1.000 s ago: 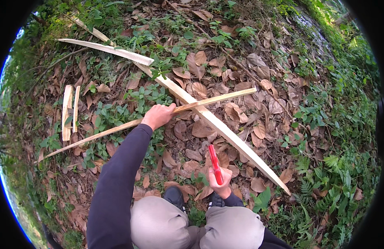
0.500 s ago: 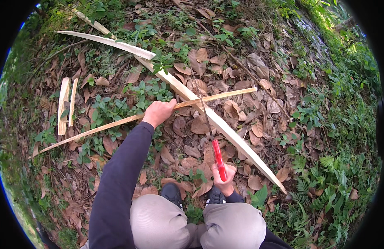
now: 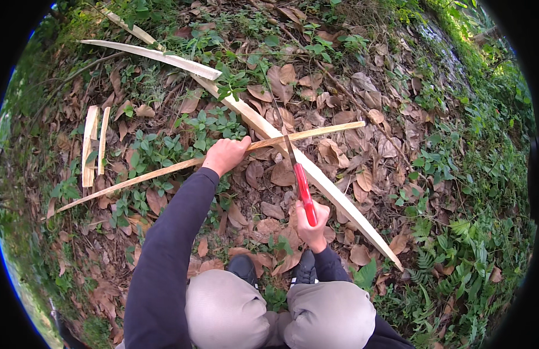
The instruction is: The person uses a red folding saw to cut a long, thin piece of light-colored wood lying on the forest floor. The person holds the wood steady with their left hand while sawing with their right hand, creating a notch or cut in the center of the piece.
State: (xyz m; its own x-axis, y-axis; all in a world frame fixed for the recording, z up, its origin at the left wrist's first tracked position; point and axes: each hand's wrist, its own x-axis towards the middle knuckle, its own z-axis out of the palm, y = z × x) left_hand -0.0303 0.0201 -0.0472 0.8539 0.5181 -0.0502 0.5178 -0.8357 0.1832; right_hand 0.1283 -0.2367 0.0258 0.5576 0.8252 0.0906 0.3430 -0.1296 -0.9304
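My left hand is closed around a thin wooden strip and presses it down across a thicker pale timber. The strip runs from the lower left to the upper right, past the timber. In my right hand is a hand saw with a red handle, gripped from behind. Its dark narrow blade points away from me and lies across the strip, just right of where the strip rests on the timber. Whether the teeth have cut into the wood is too small to tell.
Another pale, tapered wooden piece lies over the timber's far end. Two short offcuts lie on the left. Dry brown leaves and green plants cover the ground. My shoes and bent knees are close in front.
My right hand has pushed the saw forward, away from me, so the red handle is closer to the strip. My left hand stays on the strip.
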